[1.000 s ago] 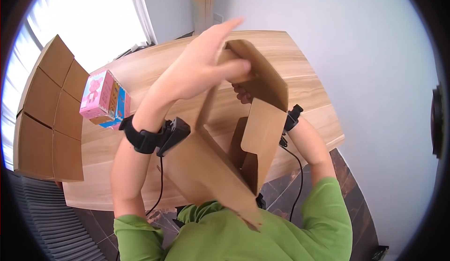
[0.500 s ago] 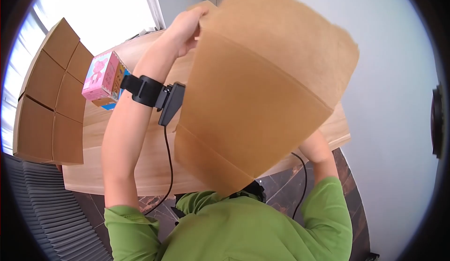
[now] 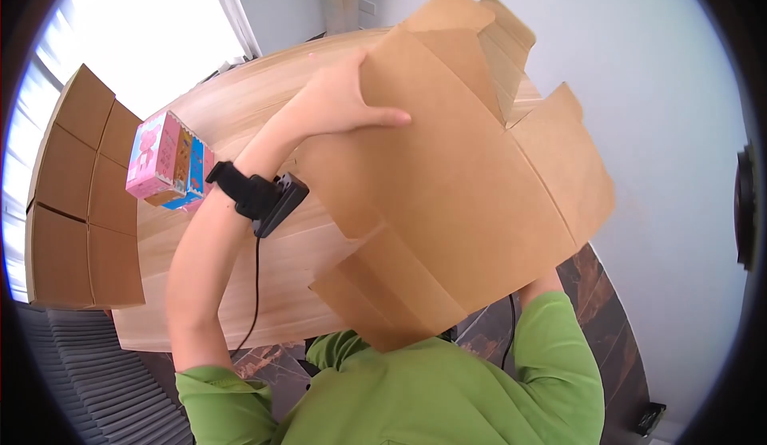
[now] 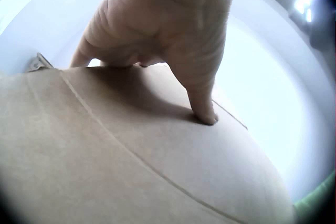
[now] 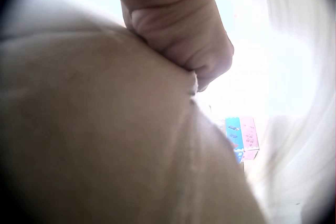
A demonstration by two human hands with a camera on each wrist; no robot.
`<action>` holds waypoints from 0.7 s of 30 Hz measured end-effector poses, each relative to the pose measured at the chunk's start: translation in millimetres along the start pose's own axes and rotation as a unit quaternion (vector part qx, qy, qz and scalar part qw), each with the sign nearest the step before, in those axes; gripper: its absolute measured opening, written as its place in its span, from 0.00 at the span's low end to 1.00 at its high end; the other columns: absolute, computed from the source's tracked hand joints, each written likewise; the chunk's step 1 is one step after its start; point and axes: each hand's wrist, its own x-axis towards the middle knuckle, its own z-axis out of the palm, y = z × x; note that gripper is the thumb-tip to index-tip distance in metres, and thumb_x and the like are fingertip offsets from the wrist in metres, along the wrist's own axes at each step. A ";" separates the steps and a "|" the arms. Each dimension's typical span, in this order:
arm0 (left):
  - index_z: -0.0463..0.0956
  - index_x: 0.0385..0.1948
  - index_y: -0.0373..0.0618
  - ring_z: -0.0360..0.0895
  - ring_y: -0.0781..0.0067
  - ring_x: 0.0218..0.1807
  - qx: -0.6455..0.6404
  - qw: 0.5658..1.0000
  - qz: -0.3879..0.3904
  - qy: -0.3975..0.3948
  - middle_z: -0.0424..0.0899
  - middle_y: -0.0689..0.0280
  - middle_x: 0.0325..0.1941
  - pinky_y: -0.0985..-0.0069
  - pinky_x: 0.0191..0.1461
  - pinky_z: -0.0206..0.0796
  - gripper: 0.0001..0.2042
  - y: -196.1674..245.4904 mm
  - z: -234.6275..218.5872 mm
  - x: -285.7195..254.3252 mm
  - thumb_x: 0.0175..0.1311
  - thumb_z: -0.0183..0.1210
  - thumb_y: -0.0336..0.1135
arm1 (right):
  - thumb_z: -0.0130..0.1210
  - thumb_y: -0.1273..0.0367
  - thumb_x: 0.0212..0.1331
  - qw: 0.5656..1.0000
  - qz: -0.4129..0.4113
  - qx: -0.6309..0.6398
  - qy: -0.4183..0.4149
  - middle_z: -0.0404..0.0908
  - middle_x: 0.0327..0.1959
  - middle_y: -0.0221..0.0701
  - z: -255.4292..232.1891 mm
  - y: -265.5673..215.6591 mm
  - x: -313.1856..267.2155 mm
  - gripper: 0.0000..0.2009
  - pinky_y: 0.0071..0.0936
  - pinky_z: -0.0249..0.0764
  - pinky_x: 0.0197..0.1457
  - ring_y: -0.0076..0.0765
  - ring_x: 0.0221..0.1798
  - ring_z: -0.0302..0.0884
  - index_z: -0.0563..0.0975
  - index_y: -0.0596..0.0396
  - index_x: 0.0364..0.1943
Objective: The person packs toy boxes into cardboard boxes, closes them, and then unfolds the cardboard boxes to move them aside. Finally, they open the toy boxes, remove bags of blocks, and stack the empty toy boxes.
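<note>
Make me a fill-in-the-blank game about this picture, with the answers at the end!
1. The person's sleeves are coloured ____.
2. The left hand has its ____ on the side of the cardboard box that faces the head camera.
3. In the head view, the pink box is to the ____ of the cardboard box.

Missing words: green; thumb; left.

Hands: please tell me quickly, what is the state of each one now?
Left hand: holding the cardboard box at its edge.
Right hand: closed, also holding this box at an edge.
</note>
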 end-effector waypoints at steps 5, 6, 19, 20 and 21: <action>0.71 0.45 0.31 0.78 0.74 0.33 -0.178 0.982 -0.049 0.030 0.80 0.60 0.37 0.78 0.40 0.71 0.23 -25.1 -11.3 -1.6 0.53 0.62 0.41 | 0.48 0.64 0.61 0.996 0.055 0.057 -0.045 0.73 0.44 0.32 -11.7 -12.1 -2.0 0.21 0.23 0.74 0.40 0.28 0.41 0.75 0.62 0.58 0.56; 0.70 0.45 0.31 0.78 0.75 0.33 -0.209 0.973 -0.066 0.068 0.80 0.60 0.37 0.78 0.39 0.71 0.22 -32.6 -16.9 -4.8 0.54 0.61 0.40 | 0.48 0.64 0.61 0.993 0.071 0.069 -0.057 0.73 0.44 0.32 -17.3 -16.6 -4.1 0.21 0.23 0.74 0.40 0.28 0.41 0.75 0.62 0.58 0.56; 0.62 0.48 0.30 0.78 0.63 0.37 -0.443 0.844 -0.191 0.236 0.76 0.52 0.42 0.72 0.34 0.73 0.22 -121.1 74.0 74.4 0.50 0.59 0.22 | 0.51 0.72 0.58 0.923 0.080 -0.305 0.220 0.74 0.47 0.37 -153.6 -78.8 -16.6 0.24 0.26 0.74 0.48 0.29 0.46 0.74 0.59 0.62 0.58; 0.59 0.51 0.31 0.74 0.59 0.44 -0.369 0.892 -0.163 0.206 0.73 0.49 0.46 0.67 0.40 0.71 0.26 -122.1 87.8 83.7 0.50 0.60 0.25 | 0.51 0.72 0.58 0.911 0.077 -0.322 0.247 0.74 0.46 0.37 -163.2 -88.6 -15.2 0.23 0.26 0.74 0.48 0.29 0.46 0.74 0.60 0.63 0.57; 0.55 0.54 0.31 0.71 0.54 0.51 -0.291 0.931 -0.136 0.176 0.71 0.46 0.49 0.61 0.45 0.70 0.31 -124.0 99.9 92.1 0.49 0.62 0.29 | 0.51 0.72 0.58 0.904 0.059 -0.331 0.263 0.75 0.45 0.38 -182.1 -94.4 -12.4 0.22 0.26 0.73 0.47 0.29 0.44 0.75 0.61 0.62 0.57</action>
